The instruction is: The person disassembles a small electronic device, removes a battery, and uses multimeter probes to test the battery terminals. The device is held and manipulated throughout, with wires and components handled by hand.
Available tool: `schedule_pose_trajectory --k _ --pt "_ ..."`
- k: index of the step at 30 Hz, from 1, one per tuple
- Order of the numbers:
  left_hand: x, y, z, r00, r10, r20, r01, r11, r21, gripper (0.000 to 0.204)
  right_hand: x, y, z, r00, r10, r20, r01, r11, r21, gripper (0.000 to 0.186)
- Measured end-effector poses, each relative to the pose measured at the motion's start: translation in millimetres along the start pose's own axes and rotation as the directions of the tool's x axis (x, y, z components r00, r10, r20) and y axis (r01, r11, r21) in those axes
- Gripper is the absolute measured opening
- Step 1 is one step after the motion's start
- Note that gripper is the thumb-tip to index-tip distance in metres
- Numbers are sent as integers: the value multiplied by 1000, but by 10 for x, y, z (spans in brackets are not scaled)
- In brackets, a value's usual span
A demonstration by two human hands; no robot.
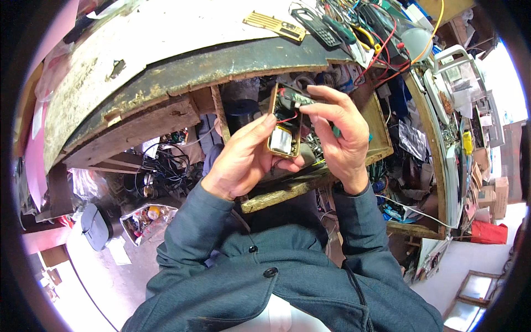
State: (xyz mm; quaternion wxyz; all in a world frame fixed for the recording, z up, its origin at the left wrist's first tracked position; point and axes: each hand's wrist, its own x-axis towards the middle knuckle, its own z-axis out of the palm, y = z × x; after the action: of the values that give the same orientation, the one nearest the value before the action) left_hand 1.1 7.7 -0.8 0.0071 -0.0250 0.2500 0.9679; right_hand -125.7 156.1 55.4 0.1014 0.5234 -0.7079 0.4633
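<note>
In the middle of the head view I hold a small, narrow, gold-rimmed casing (272,143), open to show a silver battery pack (281,141) and a red wire. My left hand (243,159) is wrapped round its left side and underside. My right hand (345,138) has its fingertips closed on a small dark circuit board part (290,97) at the casing's upper end. Both hands are over an open wooden drawer (251,202) full of mixed parts, some of which they hide.
A worn bench top (166,33) runs across the top, carrying a yellow slotted plate (272,25), black phone-like housing (312,27), tools and tangled leads (381,47). Crowded shelves (442,193) stand at right. Cables (166,166), a black case (95,226) and boxes lie lower left.
</note>
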Motion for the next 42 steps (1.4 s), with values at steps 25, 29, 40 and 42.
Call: schedule_pose_trajectory --k 25,29,40,42 --pt "24 -34 49 997 64 -36 -59 989 132 56 -293 -144 37 859 511 25 -452 737 503 15" --pt "18 -25 57 997 50 -54 -44 992 115 55 -332 -54 50 801 596 64 -516 632 577 12" --pt "-1 24 20 1000 10 -2 -10 998 -69 54 -346 9 47 786 599 150 -513 500 698 11" --pt "5 16 -9 1000 7 6 -6 996 -87 54 -346 7 45 784 600 157 -521 499 692 11"
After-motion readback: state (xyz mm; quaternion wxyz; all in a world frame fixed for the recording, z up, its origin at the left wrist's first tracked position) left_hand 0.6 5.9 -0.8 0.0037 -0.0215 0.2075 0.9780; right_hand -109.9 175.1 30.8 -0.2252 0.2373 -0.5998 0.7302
